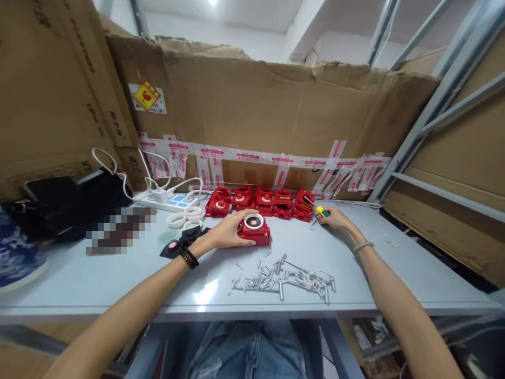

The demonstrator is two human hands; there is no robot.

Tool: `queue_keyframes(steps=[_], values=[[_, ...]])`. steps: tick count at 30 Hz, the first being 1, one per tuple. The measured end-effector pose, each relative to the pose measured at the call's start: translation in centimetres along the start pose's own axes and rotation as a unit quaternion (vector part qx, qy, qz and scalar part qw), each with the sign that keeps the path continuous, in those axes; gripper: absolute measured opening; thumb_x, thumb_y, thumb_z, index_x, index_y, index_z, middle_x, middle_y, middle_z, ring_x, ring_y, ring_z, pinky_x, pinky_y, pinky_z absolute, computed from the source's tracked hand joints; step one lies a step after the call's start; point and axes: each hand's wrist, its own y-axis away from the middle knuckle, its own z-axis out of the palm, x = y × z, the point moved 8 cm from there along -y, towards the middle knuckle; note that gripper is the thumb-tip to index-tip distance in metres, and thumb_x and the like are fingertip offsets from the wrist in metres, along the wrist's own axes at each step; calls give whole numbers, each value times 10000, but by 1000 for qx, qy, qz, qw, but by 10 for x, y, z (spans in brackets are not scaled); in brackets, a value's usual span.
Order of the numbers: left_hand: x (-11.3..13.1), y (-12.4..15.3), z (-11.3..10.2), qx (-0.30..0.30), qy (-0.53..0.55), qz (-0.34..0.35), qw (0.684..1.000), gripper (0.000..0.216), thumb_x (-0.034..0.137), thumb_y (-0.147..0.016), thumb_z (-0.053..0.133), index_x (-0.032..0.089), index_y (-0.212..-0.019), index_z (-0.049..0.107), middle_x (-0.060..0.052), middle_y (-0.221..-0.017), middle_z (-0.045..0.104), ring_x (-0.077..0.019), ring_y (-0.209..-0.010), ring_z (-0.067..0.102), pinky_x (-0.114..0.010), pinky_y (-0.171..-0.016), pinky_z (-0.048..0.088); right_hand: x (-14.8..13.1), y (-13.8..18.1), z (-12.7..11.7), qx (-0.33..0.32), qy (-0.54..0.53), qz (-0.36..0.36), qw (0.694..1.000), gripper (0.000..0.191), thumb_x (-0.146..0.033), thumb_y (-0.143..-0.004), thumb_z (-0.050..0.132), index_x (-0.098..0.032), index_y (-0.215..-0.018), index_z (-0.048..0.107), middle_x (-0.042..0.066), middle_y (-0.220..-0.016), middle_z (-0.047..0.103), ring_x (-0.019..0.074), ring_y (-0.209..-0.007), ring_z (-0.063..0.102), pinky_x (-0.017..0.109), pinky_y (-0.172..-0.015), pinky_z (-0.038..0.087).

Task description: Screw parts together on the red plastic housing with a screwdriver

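My left hand is wrapped around a red box-shaped device near the middle of the table. On its top face sits a white ring with a dark centre. Over at the right, my right hand grips a screwdriver with a yellow and green handle. Its shaft points up and left, across the rightmost red housing in the back row. Whether the tip touches that housing I cannot tell. Several more red housings stand in line along the cardboard.
Loose screws and small metal parts lie scattered near the front edge. White rings and black pieces are at the left, before a power strip with cables. A cardboard wall closes the back; metal shelving rises at right.
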Motion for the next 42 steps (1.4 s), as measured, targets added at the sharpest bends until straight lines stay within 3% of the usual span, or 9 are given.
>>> queue_keyframes(steps=[9,16,22,29,35,42], values=[[-3,1,0,-11,-13,-13,1000,760,450,-632,734,229,-1287,419,-88,-1242,566,-274,-1100,552,-404,-947,419,-9,24,5,-133,11,-19,991,261,-290,-517,649,-145,-729,602,5,-644,589,106,-536,467,240,-500,353],[-4,2,1,-18,-25,-17,999,755,450,-640,730,236,-1289,410,-84,-1261,551,-275,-1108,545,-400,-950,409,-46,50,44,-259,64,-32,963,236,-272,-523,686,-154,-681,557,-37,-608,548,85,-530,462,211,-489,355],[-7,3,0,-10,-21,-8,1000,762,441,-635,736,240,-1292,406,-75,-1309,518,-264,-1150,523,-389,-980,394,-81,80,82,-335,87,-39,937,367,-352,-477,766,-159,-649,505,-50,-595,533,71,-482,446,216,-448,384],[-10,3,3,-21,-17,-12,1000,775,444,-631,739,242,-1301,406,-86,-1324,506,-275,-1165,513,-403,-980,393,-92,102,100,-418,69,-4,906,493,-440,-448,803,-165,-720,498,-46,-626,567,105,-509,550,217,-454,421],[-11,3,3,-30,-9,-27,999,780,431,-626,741,235,-1302,406,-85,-1293,532,-275,-1138,528,-402,-965,400,-112,105,68,-368,69,-62,925,437,-552,-657,670,-153,-795,554,0,-722,598,111,-590,590,188,-424,329],[-10,5,5,-39,2,-48,998,822,475,-627,735,232,-1322,370,-94,-1300,522,-283,-1138,530,-402,-964,406,-152,103,43,-273,57,-96,956,417,-505,-730,621,-169,-974,585,29,-740,643,101,-555,516,218,-437,373]])
